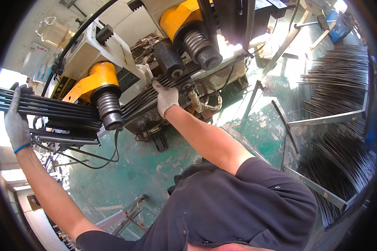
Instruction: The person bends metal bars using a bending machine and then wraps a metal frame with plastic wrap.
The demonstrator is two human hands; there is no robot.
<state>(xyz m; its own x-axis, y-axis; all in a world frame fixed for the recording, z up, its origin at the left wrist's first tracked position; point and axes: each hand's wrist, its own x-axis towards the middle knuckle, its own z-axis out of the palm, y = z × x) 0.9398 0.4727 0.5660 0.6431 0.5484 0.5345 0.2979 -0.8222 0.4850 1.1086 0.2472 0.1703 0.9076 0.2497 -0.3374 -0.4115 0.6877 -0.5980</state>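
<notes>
A bundle of long dark metal rods (63,106) runs through a machine with yellow clamp arms. At the far left my left hand (17,123), in a grey knit glove with a blue cuff edge, is closed around the rods, its fingertips showing above them. Farther right, my right hand (167,98), also gloved, is closed on the same bundle, just left of a black hexagonal block (168,58); its fingers are partly hidden. Between my hands, a yellow arm with a spring-wrapped post (109,108) stands against the rods. A second yellow arm with a spring post (201,48) is beyond my right hand.
Metal racks (329,118) at the right hold many thin dark rods. Black cables (113,159) hang below the machine's left part. A grey metal frame (123,217) stands on the worn green floor (155,175). A clear plastic container (54,32) is at the upper left.
</notes>
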